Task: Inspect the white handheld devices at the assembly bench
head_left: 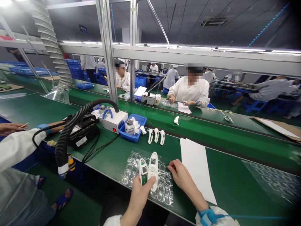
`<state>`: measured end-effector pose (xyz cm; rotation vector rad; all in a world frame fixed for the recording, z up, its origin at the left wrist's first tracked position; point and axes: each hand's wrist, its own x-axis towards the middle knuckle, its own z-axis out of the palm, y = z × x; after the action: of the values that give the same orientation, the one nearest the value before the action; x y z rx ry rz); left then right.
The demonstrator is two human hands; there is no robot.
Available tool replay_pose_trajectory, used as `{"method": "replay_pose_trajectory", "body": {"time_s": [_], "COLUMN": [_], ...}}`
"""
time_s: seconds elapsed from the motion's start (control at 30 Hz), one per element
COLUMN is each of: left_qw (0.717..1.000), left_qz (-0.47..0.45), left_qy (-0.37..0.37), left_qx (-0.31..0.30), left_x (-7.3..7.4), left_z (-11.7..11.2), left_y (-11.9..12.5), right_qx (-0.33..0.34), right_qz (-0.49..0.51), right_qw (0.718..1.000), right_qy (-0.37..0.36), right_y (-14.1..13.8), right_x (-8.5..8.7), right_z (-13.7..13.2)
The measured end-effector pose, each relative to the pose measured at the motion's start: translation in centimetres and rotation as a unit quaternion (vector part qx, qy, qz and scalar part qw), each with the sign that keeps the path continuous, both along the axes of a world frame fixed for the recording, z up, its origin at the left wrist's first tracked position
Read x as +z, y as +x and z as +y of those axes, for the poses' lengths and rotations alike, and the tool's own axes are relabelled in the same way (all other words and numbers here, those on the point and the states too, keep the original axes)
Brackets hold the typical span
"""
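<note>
My left hand (140, 192) is closed around two long white plastic casing halves, held side by side. The left half (140, 166) has a green circuit board (144, 179) inside it; the right half (153, 161) is longer and has an opening near its upper end, with my thumb pressed on its lower part. Beneath them lies a sheet of clear bubble wrap (130, 171). Near its right edge my right hand (182, 175) has its fingers bent together in a pinch; whatever may be between the fingertips is hidden. A blue band circles the right wrist.
White paper sheets (196, 169) lie to the right. Three white curved parts (156, 135) stand beyond the bubble wrap, beside a blue tray (144, 118) holding a bottle. A black hose (61, 138) arches at left near a co-worker's sleeve (21, 146). Another person (191, 86) sits across.
</note>
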<state>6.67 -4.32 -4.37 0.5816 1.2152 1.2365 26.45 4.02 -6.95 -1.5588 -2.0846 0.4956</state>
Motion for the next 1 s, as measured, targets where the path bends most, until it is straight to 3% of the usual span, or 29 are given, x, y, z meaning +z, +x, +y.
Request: {"method": "replay_pose_trajectory", "body": {"time_s": [0.27, 0.7, 1.0], "left_qw": [0.999, 0.997, 0.996], "left_qz": [-0.04, -0.07, -0.081], "left_qy": [0.031, 0.021, 0.02], "left_qx": [-0.015, -0.014, -0.012], "left_x": [-1.6, -1.3, -1.7], "left_z": [4.0, 4.0, 3.9], "left_y": [3.8, 3.6, 3.6], "right_qx": [-0.015, -0.03, 0.018], "right_qz": [-0.012, 0.078, 0.117], "right_qw": [1.0, 0.996, 0.991], "right_qy": [-0.006, -0.009, -0.069], "right_y": [0.0, 0.0, 0.1], "right_x": [-0.7, -1.0, -0.1], "right_z": [0.1, -0.8, 0.6]}}
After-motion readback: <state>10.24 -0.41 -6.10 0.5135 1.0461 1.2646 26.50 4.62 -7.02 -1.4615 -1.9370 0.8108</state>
